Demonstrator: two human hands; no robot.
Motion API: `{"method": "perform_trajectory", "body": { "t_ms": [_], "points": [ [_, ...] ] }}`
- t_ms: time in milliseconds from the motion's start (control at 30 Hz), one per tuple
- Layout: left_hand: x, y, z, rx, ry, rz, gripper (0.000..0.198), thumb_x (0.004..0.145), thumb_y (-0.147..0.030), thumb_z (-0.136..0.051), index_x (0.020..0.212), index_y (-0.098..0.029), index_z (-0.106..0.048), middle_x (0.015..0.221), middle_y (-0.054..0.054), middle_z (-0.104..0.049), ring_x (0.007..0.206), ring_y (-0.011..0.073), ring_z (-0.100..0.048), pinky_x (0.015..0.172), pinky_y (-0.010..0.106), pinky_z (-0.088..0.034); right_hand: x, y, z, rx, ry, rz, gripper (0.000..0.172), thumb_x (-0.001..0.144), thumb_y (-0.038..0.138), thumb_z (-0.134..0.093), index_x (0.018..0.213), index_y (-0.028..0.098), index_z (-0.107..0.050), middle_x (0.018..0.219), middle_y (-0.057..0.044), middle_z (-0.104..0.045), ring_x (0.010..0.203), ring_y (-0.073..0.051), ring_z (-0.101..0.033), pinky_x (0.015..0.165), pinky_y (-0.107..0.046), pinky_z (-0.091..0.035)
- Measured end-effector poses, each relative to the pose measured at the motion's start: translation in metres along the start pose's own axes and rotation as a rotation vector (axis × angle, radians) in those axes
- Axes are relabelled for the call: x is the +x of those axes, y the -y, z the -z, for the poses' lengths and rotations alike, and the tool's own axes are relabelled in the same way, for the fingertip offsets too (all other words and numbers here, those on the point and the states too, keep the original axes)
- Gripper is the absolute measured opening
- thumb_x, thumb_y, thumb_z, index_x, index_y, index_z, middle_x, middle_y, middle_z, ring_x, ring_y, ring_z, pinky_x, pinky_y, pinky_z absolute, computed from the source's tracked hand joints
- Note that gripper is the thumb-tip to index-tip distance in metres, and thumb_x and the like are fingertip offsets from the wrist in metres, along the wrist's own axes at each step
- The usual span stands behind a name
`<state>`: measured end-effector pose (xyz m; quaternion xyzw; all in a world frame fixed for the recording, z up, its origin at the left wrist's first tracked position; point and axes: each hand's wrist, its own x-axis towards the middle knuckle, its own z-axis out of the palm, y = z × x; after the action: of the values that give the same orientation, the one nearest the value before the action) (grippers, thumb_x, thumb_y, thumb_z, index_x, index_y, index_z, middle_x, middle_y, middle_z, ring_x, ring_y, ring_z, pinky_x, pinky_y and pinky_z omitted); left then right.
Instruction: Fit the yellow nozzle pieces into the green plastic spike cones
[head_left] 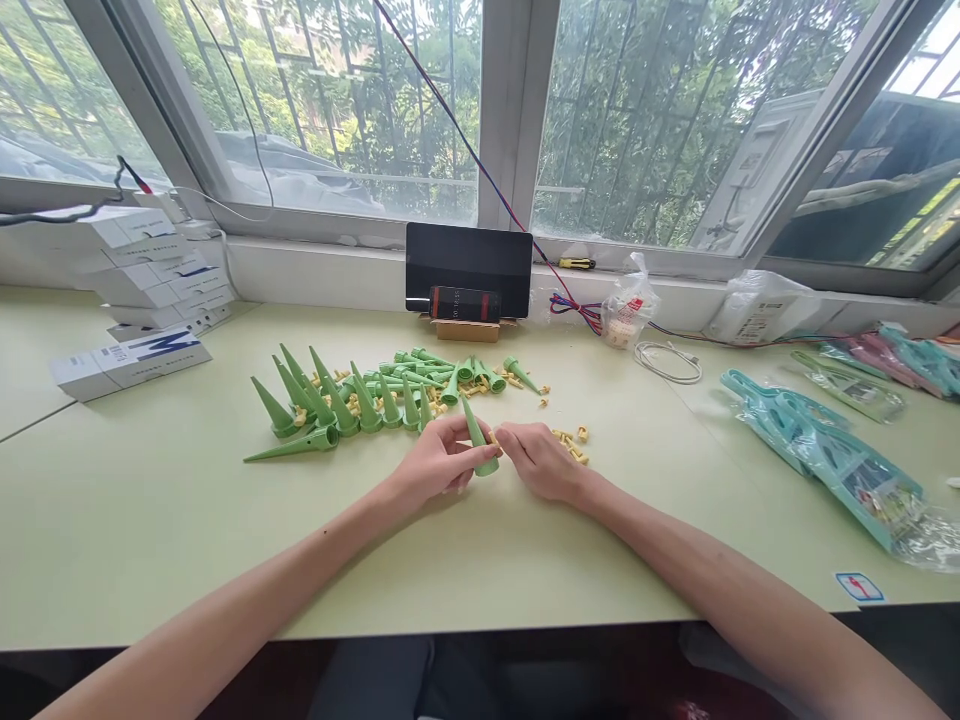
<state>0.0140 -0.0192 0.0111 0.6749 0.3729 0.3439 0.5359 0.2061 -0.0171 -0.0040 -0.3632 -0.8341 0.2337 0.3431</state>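
Observation:
My left hand (433,462) is closed round a green plastic cone (477,435), holding it near its wide end with the tip pointing away. My right hand (538,460) pinches a small yellow piece at the cone's wide end; the piece is mostly hidden by my fingers. Just beyond my hands stand several upright green cones (337,405) in a row, one lying cone (296,446) at the left, and a loose heap of cones (431,375) mixed with small yellow pieces (571,442).
A dark tablet (468,268) leans on a stand at the window sill. White boxes (150,280) are stacked at the left. Teal packaged items (825,450) lie at the right, with a white cable (667,362) and plastic bags (628,305) near the sill.

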Motion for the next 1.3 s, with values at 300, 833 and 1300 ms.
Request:
{"method": "perform_trajectory", "body": {
  "t_ms": [300, 833, 1300],
  "points": [
    [-0.003, 0.011, -0.006, 0.467, -0.201, -0.375, 0.012, 0.088, -0.029, -0.060, 0.091, -0.018, -0.065, 0.061, -0.004, -0.053, 0.050, 0.0069, -0.043, 0.051, 0.020, -0.039, -0.001, -0.005, -0.002, 0.007, -0.022, -0.033, 0.043, 0.104, 0.041, -0.025, 0.067, 0.021, -0.036, 0.060, 0.004, -0.037, 0.056, -0.012, -0.031, 0.057, -0.027, -0.028],
    [-0.003, 0.002, -0.006, 0.071, -0.042, -0.120, 0.022, 0.086, -0.035, -0.067, 0.095, -0.017, -0.060, 0.063, -0.004, -0.052, 0.046, 0.0057, -0.043, 0.041, 0.019, -0.035, -0.003, -0.005, 0.000, 0.068, -0.013, 0.014, 0.039, 0.104, 0.038, -0.029, 0.069, 0.020, -0.036, 0.062, 0.004, -0.036, 0.057, -0.011, -0.031, 0.057, -0.025, -0.027],
    [-0.002, 0.012, -0.006, 0.526, -0.192, -0.616, 0.009, 0.090, -0.015, -0.058, 0.092, -0.017, -0.067, 0.082, 0.002, -0.067, 0.058, 0.0065, -0.052, 0.050, 0.017, -0.041, -0.002, -0.005, 0.000, 0.093, -0.002, -0.024, 0.040, 0.103, 0.039, -0.029, 0.068, 0.020, -0.032, 0.061, 0.005, -0.031, 0.056, -0.010, -0.027, 0.056, -0.026, -0.024]
  ]
}}
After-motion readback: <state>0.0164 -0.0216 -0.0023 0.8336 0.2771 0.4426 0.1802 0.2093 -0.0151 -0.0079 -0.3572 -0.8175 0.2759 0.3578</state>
